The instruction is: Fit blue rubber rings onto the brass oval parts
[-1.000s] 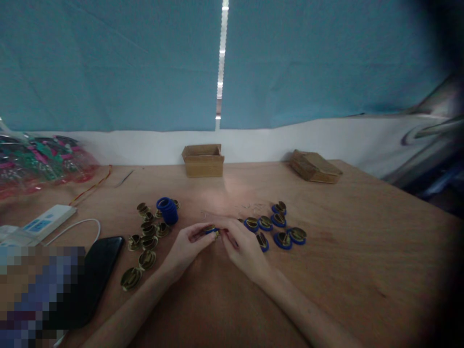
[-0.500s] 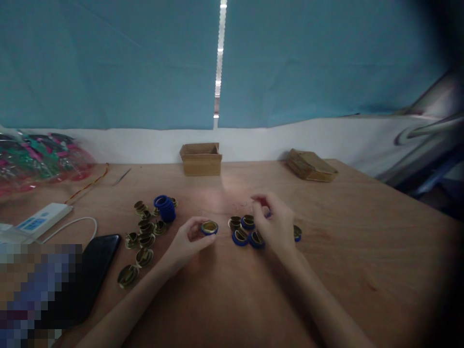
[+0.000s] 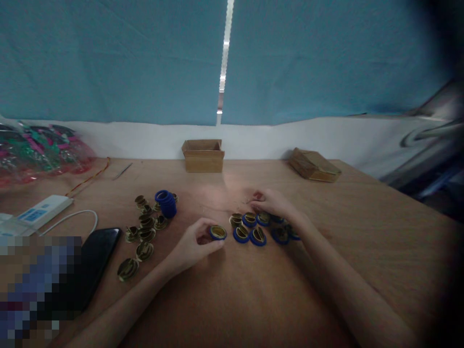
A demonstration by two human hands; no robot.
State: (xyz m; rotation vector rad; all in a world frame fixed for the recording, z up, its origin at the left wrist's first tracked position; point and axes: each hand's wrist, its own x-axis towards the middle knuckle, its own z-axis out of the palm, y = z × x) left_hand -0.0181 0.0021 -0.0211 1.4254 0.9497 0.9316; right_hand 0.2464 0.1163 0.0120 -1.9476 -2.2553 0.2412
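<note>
My left hand (image 3: 192, 244) grips a round gold-coloured metal cup with a blue rim (image 3: 218, 233) by its edge, tilted a little above the table. Thumb and fingers of my right hand (image 3: 273, 203) are drawn together close to a few tiny bits (image 3: 243, 202) on the wood; whatever they pinch is too small to name. Just below that hand sit several blue-ringed gold cups (image 3: 258, 236), each with a bar across the middle. Left of my left hand are several gold cups without rings (image 3: 145, 251) and a leaning stack of blue rings (image 3: 166, 204).
An open cardboard box (image 3: 204, 161) stands against the back wall, and a closed-looking carton (image 3: 314, 165) lies to its right. A black phone (image 3: 96, 266), a white power strip (image 3: 45, 212) with cable and plastic-wrapped tools (image 3: 43, 150) occupy the left side. Tweezers-like metal (image 3: 123, 171) lie behind.
My left hand has moved slightly right with the blue-rimmed cup. My right hand has shifted back from over the ringed cups, uncovering more of them, with its fingers now by the tiny bits.
</note>
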